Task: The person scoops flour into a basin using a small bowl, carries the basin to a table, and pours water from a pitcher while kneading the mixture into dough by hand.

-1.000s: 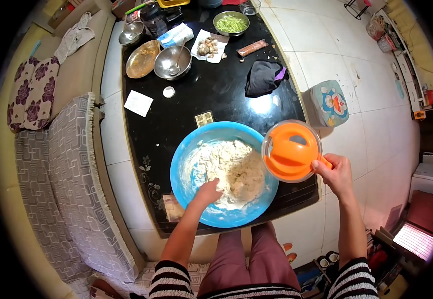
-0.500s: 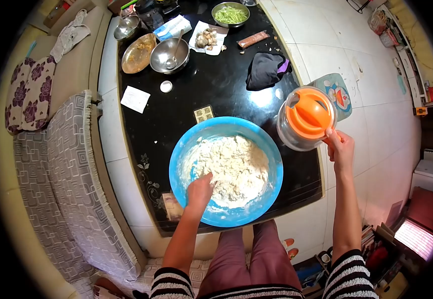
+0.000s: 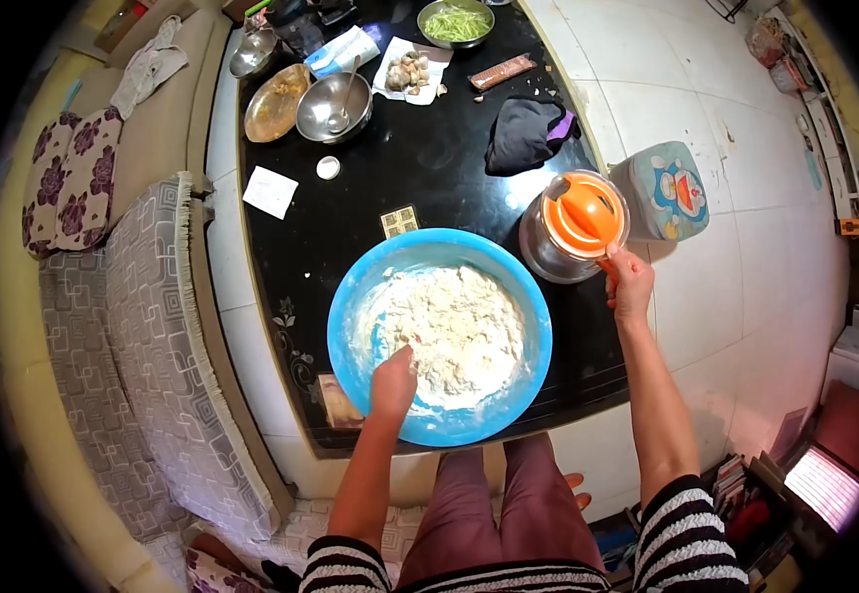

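Note:
A wide blue basin (image 3: 343, 296) stands near the front edge of the black table, with crumbly, floury dough (image 3: 459, 321) inside. My left hand (image 3: 395, 383) is over the basin's left side, its fingers curled down against the dough. Whatever those fingers hold, if anything, is hidden. My right hand (image 3: 630, 282) grips the handle of a clear jug (image 3: 545, 255) with an orange lid. The jug looks upright, just right of the basin, by the table's right edge.
Farther back are a metal bowl with a spoon (image 3: 323, 99), garlic on paper (image 3: 408, 72), shredded green vegetable (image 3: 455, 23) and a dark cloth (image 3: 518, 138). A printed stool (image 3: 667, 188) stands right of the table (image 3: 429, 188); a sofa (image 3: 153, 296) is at left.
My right hand has brought the jug left and lower, closer to the basin and over the table. My left hand has stayed at the dough. The whole view has shifted slightly.

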`<action>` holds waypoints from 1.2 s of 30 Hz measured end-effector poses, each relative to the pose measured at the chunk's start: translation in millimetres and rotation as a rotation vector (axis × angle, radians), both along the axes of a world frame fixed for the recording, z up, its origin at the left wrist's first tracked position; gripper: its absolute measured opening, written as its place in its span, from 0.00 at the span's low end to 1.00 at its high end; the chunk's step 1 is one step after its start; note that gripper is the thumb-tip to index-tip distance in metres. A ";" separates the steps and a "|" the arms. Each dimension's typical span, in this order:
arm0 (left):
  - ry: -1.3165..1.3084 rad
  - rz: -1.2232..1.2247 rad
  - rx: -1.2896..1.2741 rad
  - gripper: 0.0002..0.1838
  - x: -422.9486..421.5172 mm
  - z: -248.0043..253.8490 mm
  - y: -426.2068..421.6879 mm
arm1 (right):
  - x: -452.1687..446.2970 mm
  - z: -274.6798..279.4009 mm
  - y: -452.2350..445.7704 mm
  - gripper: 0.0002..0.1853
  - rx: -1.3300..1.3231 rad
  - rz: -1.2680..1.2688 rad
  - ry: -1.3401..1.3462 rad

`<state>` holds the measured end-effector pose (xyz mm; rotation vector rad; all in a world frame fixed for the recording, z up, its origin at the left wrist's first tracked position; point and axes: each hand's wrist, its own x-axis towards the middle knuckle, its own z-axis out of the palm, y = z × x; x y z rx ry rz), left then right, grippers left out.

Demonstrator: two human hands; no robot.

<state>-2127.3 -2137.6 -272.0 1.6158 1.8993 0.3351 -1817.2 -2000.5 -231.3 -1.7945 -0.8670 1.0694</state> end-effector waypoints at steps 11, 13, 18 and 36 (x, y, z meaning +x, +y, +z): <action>0.078 0.184 -0.065 0.15 9.4 -1.8 12.7 | 8.1 -17.5 -24.6 0.17 0.017 0.031 0.133; -0.032 0.179 0.059 0.16 4.7 -11.3 10.3 | 7.8 -8.2 -25.9 0.16 -0.091 0.057 0.043; -0.044 0.236 0.043 0.29 -8.0 -17.9 7.1 | -3.7 4.0 -58.1 0.19 0.059 -0.151 -0.132; -0.282 -0.046 -0.394 0.48 -38.0 -12.8 62.6 | -170.3 -118.9 -48.5 0.18 -0.283 0.065 0.115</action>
